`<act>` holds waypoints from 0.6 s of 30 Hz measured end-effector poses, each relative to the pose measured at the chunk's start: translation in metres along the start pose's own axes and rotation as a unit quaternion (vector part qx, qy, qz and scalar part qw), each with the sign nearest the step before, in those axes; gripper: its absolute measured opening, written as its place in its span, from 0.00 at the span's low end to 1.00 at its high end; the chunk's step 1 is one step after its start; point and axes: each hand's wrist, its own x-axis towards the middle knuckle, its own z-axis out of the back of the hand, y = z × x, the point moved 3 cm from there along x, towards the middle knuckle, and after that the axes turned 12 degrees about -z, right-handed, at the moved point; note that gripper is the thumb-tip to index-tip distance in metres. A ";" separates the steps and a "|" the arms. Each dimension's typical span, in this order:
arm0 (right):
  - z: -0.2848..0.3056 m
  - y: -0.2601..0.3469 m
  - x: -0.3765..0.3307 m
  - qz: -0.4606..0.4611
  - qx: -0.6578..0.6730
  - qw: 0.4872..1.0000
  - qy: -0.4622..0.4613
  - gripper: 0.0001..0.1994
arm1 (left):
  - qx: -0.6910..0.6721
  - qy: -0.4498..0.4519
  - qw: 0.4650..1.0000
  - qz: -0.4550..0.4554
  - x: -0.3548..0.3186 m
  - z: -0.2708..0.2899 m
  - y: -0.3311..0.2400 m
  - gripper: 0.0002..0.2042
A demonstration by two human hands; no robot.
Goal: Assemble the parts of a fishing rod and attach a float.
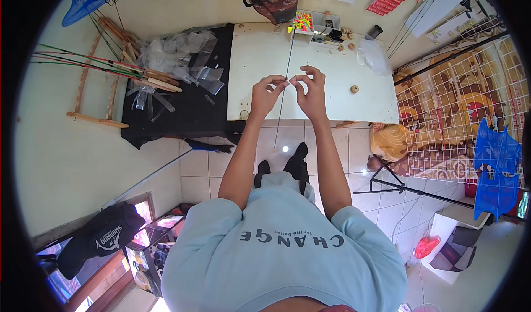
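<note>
A thin dark rod [280, 110] crosses the white tabletop lengthwise, its near end reaching past the table's front edge. My left hand [267, 96] pinches it between thumb and fingertips at about mid-length. Close beside, my right hand [311, 93] has thumb and index finger brought together at the same spot on the rod. Whatever lies between those right fingertips is too small to make out. Beyond the hands, a white box [303, 34] of small bright pink, yellow and orange pieces stands by the rod's far end.
Several round wooden pieces, one a ring [354, 89], lie on the white table [315, 109]. Clear plastic bags [166, 52] and wooden-handled rods [160, 82] cover the black cloth at left. A white wire grid [459, 102] stands at right. A camouflage bag [271, 0] hangs behind.
</note>
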 end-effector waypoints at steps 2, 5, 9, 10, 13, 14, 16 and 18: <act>0.002 -0.001 0.000 -0.006 -0.001 1.000 0.005 0.05 | 0.003 0.002 1.000 -0.002 0.000 -0.001 -0.002 0.09; 0.002 0.000 0.003 0.007 -0.015 1.000 0.022 0.05 | 0.002 0.002 1.000 0.008 -0.001 -0.002 -0.003 0.09; 0.004 0.000 0.005 -0.002 -0.008 0.999 0.033 0.04 | -0.007 -0.009 1.000 0.003 -0.003 -0.003 -0.006 0.10; 0.004 0.000 0.005 -0.004 -0.004 0.999 0.036 0.04 | -0.007 -0.010 1.000 0.000 -0.003 -0.003 -0.006 0.10; 0.006 0.003 0.005 -0.009 -0.005 0.999 0.041 0.04 | -0.006 -0.013 1.000 -0.008 -0.003 -0.004 -0.006 0.10; 0.007 0.003 0.006 -0.005 -0.009 0.999 0.042 0.04 | -0.002 -0.013 1.000 -0.010 -0.004 -0.004 -0.007 0.10; 0.007 0.004 0.007 0.008 -0.030 0.999 0.038 0.04 | -0.001 -0.014 1.000 -0.010 -0.004 -0.005 -0.007 0.10; 0.008 0.004 0.007 0.011 -0.033 0.999 0.036 0.04 | 0.002 -0.015 1.000 -0.014 -0.005 -0.006 -0.007 0.10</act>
